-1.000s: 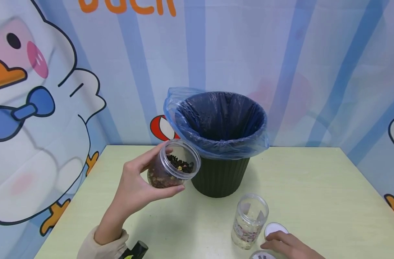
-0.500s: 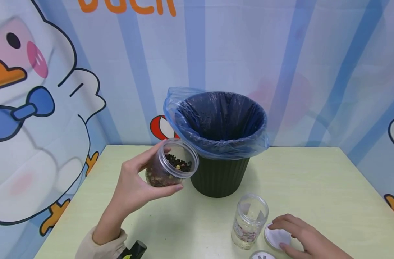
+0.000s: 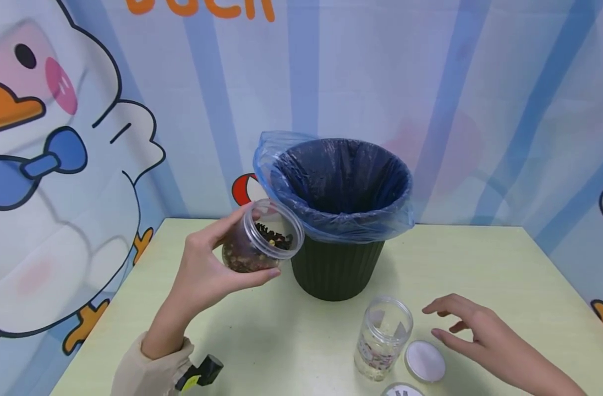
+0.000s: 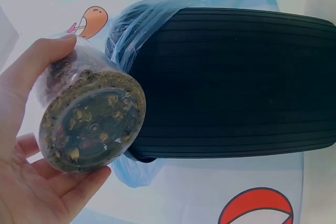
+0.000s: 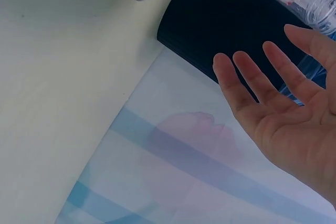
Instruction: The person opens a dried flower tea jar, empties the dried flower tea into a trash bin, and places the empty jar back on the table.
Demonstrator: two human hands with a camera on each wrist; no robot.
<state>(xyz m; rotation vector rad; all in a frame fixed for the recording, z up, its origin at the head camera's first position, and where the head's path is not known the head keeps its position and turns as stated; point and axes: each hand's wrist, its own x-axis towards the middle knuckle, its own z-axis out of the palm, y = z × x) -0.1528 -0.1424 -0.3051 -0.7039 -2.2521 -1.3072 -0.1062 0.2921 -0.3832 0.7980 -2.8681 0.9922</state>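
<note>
Your left hand (image 3: 207, 269) curls its thumb and fingers round the tilted jar (image 3: 244, 256), one of two, just left of the frame's centre. One bin (image 3: 338, 269), lined with one blue bag (image 3: 343, 226), stands beside it at the centre. Your right hand (image 3: 480, 333), lower right, is loosely spread and holds nothing, near the upright jar (image 3: 378, 352), one white lid (image 3: 425, 361) and one printed disc (image 3: 402, 391) cut off by the bottom edge.

left fingers (image 3: 228, 223): partly behind jar (image 3: 256, 245) | printed disc (image 3: 402, 391): bottom-cropped | lettering (image 3: 184, 11): top-cropped
</note>
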